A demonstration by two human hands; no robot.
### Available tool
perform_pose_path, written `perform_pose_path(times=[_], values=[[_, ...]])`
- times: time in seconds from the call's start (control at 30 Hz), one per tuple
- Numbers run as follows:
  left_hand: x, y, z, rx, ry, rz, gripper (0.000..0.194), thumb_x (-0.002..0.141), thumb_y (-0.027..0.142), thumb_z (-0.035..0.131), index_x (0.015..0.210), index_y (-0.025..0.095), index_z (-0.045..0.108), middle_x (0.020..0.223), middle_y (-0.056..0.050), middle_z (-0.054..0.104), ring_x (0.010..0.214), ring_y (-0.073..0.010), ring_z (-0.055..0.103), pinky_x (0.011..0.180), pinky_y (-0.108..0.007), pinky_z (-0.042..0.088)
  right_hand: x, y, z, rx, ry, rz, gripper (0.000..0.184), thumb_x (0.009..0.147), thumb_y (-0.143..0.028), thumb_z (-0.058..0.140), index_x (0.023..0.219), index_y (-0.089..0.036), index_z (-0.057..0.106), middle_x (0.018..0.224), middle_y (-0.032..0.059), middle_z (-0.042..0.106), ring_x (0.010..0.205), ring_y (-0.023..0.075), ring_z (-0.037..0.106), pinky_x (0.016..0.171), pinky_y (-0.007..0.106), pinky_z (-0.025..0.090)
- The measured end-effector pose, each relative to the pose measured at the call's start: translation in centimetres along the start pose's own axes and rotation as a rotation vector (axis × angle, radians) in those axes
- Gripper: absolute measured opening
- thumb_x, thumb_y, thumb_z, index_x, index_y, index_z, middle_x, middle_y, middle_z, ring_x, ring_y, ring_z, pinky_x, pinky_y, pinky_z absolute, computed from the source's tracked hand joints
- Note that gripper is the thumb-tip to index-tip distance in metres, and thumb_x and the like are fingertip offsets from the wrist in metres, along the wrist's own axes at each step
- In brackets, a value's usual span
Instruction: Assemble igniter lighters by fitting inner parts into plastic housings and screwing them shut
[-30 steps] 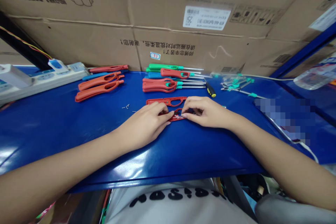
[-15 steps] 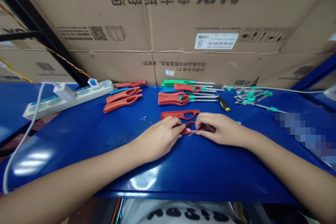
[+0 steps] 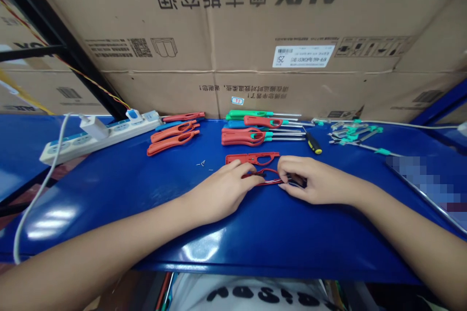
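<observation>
A red lighter shell half (image 3: 272,171) lies in front of me on the blue table, with thin pale wiring and small dark parts inside it. My left hand (image 3: 226,189) grips its left end between thumb and fingers. At the right end, my right hand (image 3: 315,180) is closed, thumb and forefinger pinching the shell at the wiring; its other fingers curl and partly hide what lies under them. Just behind is the matching red shell half (image 3: 243,158). Several small screws (image 3: 201,163) lie to the left of it.
Assembled lighters (image 3: 242,137) lie behind, beside a black-and-yellow screwdriver (image 3: 313,142). Orange and blue handles (image 3: 173,143) are at back left, near a power strip (image 3: 142,126). Metal rods with green pieces (image 3: 350,133) lie at back right. A cardboard box (image 3: 241,48) walls the back.
The view has tilted up and shifted left. My right thumb and forefinger have moved slightly right along the shell; the loose pale strand now lies along the shell. My left hand still holds its left end.
</observation>
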State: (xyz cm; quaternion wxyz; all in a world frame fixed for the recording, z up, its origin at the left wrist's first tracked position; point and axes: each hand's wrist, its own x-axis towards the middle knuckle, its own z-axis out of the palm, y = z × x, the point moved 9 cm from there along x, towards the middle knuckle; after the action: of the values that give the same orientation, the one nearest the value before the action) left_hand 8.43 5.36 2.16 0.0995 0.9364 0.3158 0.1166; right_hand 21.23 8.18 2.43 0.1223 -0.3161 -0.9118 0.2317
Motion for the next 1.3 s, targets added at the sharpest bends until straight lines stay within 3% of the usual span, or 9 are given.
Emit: perform_pose_path(times=[0.2,0.4,0.57,0.8,1.0,1.17,1.3], values=[[0.0,0.0,0.2,0.068,-0.014,0.033,0.043,0.099,0.01,0.046,0.136,0.024,0.059,0.127,-0.01,0.061,0.117,-0.0273,0.054,0.101,-0.045,0.049,0.2,0.7,-0.2,0.025,0.047,0.049,0.015,0.096,-0.03,0.058,0.086,-0.019,0.056,0.078,-0.0007,0.057,0.066,0.0119,0.048,0.061,0.024,0.038],[0.0,0.1,0.4,0.12,-0.003,0.065,0.046,0.097,0.008,0.047,0.138,0.025,0.058,0.13,-0.01,0.06,0.121,-0.0282,0.053,0.102,-0.046,0.049,0.5,0.9,-0.2,0.045,0.103,0.033,0.009,0.093,-0.025,0.064,0.09,-0.017,0.062,0.073,-0.0013,0.058,0.061,0.0107,0.048,0.059,0.024,0.039],[-0.1,0.1,0.5,0.17,0.001,0.089,0.047,0.095,0.007,0.049,0.138,0.023,0.059,0.131,-0.012,0.061,0.121,-0.0293,0.054,0.1,-0.046,0.051,0.7,0.3,-0.3,0.049,0.121,-0.028,0.009,0.092,-0.02,0.063,0.085,-0.016,0.066,0.082,0.0032,0.065,0.069,0.0125,0.054,0.064,0.025,0.042],[-0.1,1.0,0.9,0.331,0.022,0.122,0.044,0.096,0.009,0.048,0.137,0.018,0.06,0.125,-0.016,0.062,0.114,-0.0334,0.056,0.089,-0.049,0.056,1.1,1.2,-0.4,0.12,0.138,0.068,0.005,0.086,-0.017,0.069,0.081,-0.015,0.07,0.077,0.0013,0.066,0.06,0.0097,0.049,0.058,0.023,0.039],[-0.2,1.2,1.2,0.37,0.032,0.132,0.044,0.098,0.012,0.043,0.139,0.018,0.059,0.125,-0.015,0.062,0.112,-0.0328,0.057,0.085,-0.047,0.055,1.3,1.3,-0.5,0.121,0.165,0.07,0.006,0.085,-0.018,0.071,0.082,-0.015,0.067,0.076,0.0003,0.064,0.06,0.009,0.047,0.059,0.022,0.038],[-0.1,1.0,1.0,0.329,0.026,0.108,0.047,0.095,0.008,0.049,0.139,0.02,0.058,0.127,-0.014,0.063,0.114,-0.0311,0.057,0.09,-0.045,0.055,1.1,1.5,-0.6,0.153,0.155,0.032,0.006,0.086,-0.019,0.07,0.085,-0.016,0.066,0.076,-0.0012,0.063,0.06,0.0083,0.045,0.058,0.022,0.038],[0.1,0.9,0.8,0.312,0.009,0.097,0.048,0.093,0.007,0.052,0.138,0.02,0.06,0.13,-0.013,0.063,0.112,-0.0307,0.058,0.09,-0.046,0.056,0.5,0.7,-0.5,0.188,0.068,-0.054,0.009,0.088,-0.025,0.07,0.091,-0.016,0.069,0.086,0.0012,0.062,0.064,0.0088,0.048,0.06,0.022,0.042]])
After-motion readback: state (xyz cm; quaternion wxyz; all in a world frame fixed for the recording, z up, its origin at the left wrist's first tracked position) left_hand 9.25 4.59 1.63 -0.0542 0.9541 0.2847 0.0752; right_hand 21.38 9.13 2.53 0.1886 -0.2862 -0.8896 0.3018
